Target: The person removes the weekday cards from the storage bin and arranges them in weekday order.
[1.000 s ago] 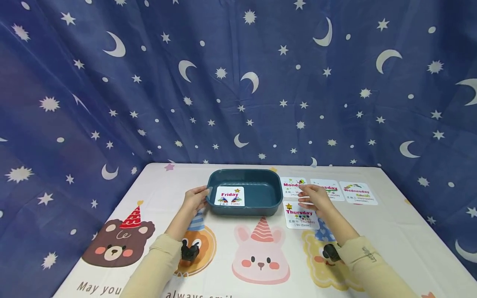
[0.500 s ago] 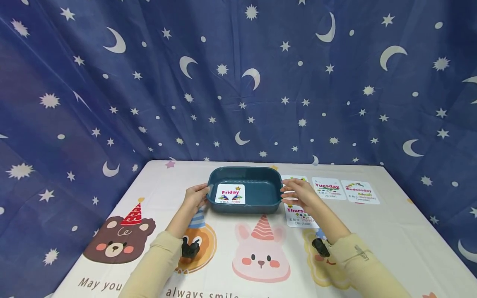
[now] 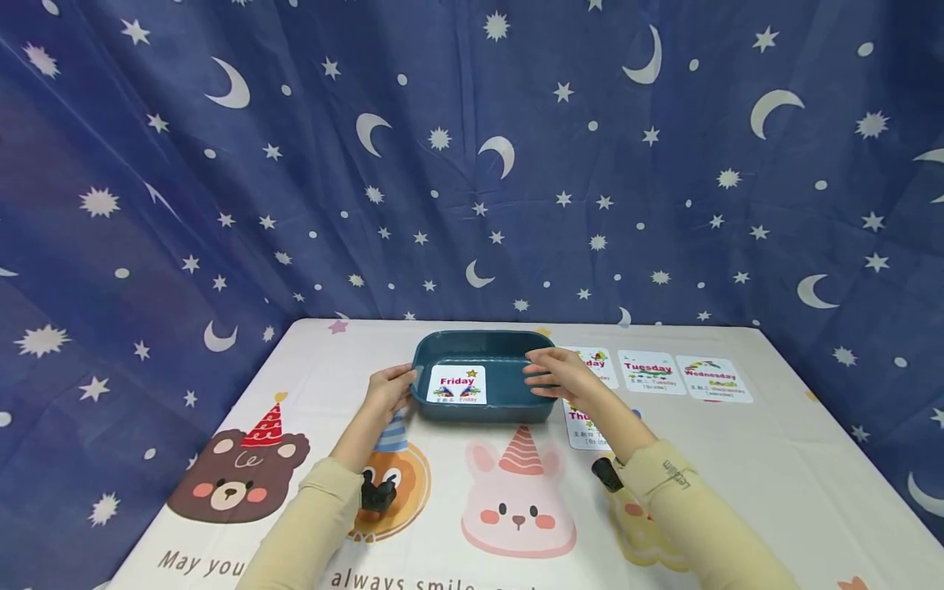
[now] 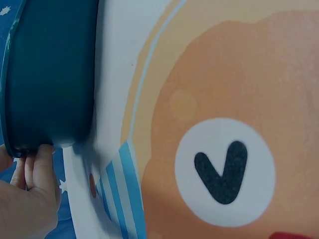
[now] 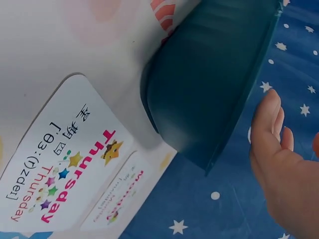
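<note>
A dark teal rectangular tray [image 3: 479, 412] sits near the back middle of the table, with a white "Friday" card [image 3: 457, 385] in its left half. My left hand [image 3: 389, 392] pinches the tray's left end; the left wrist view shows fingers against the outer wall, while the thumb is mostly cut off. Over the tray's right end hovers my right hand [image 3: 568, 377], fingers extended and holding nothing. In the right wrist view that hand [image 5: 279, 159] is apart from the rim. Under the right forearm lies a partly covered "Thursday" card [image 3: 586, 436].
Behind the right hand, a "Monday" card [image 3: 601, 369] is partly hidden. Further right lie a "Tuesday" card [image 3: 651, 373] and a "Wednesday" card [image 3: 714, 379]. A blue star-and-moon curtain [image 3: 472, 205] hangs behind the table, whose cloth [image 3: 774, 492] bears printed animals.
My right hand has moved left, from above the Monday and Thursday cards to over the tray's right end. The left hand stays on the tray, which has hardly moved.
</note>
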{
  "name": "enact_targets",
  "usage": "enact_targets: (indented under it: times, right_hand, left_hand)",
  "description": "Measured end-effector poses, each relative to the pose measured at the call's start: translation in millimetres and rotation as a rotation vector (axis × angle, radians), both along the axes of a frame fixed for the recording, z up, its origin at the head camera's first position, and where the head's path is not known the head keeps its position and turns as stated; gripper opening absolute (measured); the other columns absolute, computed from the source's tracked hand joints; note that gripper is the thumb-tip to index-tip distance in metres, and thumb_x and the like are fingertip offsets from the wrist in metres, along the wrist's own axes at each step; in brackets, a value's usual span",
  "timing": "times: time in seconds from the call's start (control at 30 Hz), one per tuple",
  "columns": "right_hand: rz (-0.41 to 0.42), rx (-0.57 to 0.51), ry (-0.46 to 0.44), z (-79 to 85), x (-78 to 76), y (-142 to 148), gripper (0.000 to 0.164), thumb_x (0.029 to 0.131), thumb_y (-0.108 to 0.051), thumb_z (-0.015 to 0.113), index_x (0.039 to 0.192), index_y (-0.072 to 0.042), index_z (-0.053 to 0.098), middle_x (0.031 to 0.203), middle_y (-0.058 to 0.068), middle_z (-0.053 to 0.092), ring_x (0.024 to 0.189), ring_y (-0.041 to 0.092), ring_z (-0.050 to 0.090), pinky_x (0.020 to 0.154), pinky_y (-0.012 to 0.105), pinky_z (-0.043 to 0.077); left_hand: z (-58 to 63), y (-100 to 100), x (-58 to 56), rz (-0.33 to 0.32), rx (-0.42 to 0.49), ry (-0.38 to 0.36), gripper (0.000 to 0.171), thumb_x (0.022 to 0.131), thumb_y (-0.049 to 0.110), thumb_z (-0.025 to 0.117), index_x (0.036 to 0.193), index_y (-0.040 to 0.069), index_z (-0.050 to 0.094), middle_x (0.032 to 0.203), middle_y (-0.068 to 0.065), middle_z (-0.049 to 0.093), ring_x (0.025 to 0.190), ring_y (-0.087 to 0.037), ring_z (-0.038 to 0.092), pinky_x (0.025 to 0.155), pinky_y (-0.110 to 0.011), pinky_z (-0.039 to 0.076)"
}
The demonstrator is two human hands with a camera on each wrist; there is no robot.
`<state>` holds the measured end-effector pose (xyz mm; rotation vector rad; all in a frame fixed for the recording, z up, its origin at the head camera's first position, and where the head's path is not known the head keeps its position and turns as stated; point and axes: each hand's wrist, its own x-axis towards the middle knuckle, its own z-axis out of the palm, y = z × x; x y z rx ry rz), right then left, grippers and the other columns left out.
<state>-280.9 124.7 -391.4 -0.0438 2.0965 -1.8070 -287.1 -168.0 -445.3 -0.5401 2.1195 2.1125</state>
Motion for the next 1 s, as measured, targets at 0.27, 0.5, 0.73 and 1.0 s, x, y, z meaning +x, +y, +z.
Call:
enact_targets:
  times: [0.27, 0.5, 0.73, 1.0]
  right_hand:
    - [-0.015, 0.053, -0.015, -13.7, -10.7, -15, 0.041, 0.101, -0.02, 0.042, 0.135, 0.004, 0.043, 0.126, 0.026, 0.054, 0.103, 0.029, 0.063, 0.086, 0.031, 0.054]
    - [0.018, 0.085, -0.032, -19.7, -21.1, -27, 0.044, 0.1, -0.02, 0.043, 0.134, 0.008, 0.042, 0.127, 0.029, 0.053, 0.114, 0.038, 0.056, 0.09, 0.036, 0.052]
    - [0.002, 0.128, -0.097, -22.6, -29.4, -39, 0.044, 0.099, -0.019, 0.046, 0.134, 0.007, 0.042, 0.126, 0.027, 0.055, 0.094, 0.028, 0.064, 0.082, 0.033, 0.055]
    - [0.016, 0.139, -0.19, -24.8, -36.8, -52, 0.051, 0.099, -0.02, 0.047, 0.141, 0.004, 0.033, 0.128, 0.026, 0.055, 0.087, 0.02, 0.063, 0.081, 0.033, 0.054]
  left_hand:
    - [-5.1, -2, 3.1, -0.002, -0.007, -0.004, 0.042, 0.096, 0.01, 0.051, 0.136, -0.004, 0.045, 0.136, -0.025, 0.047, 0.119, -0.032, 0.051, 0.102, -0.045, 0.043]
    - [-1.6, -2, 0.0, -0.006, -0.021, 0.002, 0.042, 0.096, 0.011, 0.051, 0.136, -0.002, 0.046, 0.136, -0.024, 0.047, 0.114, -0.027, 0.051, 0.102, -0.044, 0.043]
    - [-1.7, 0, 1.5, -0.001, -0.018, 0.012, 0.042, 0.096, 0.012, 0.052, 0.135, -0.003, 0.046, 0.132, -0.023, 0.049, 0.108, -0.025, 0.055, 0.099, -0.041, 0.046]
    - [-1.5, 0, 1.1, 0.013, -0.021, 0.014, 0.041, 0.096, 0.012, 0.052, 0.135, -0.002, 0.047, 0.132, -0.023, 0.051, 0.111, -0.027, 0.055, 0.1, -0.041, 0.046]
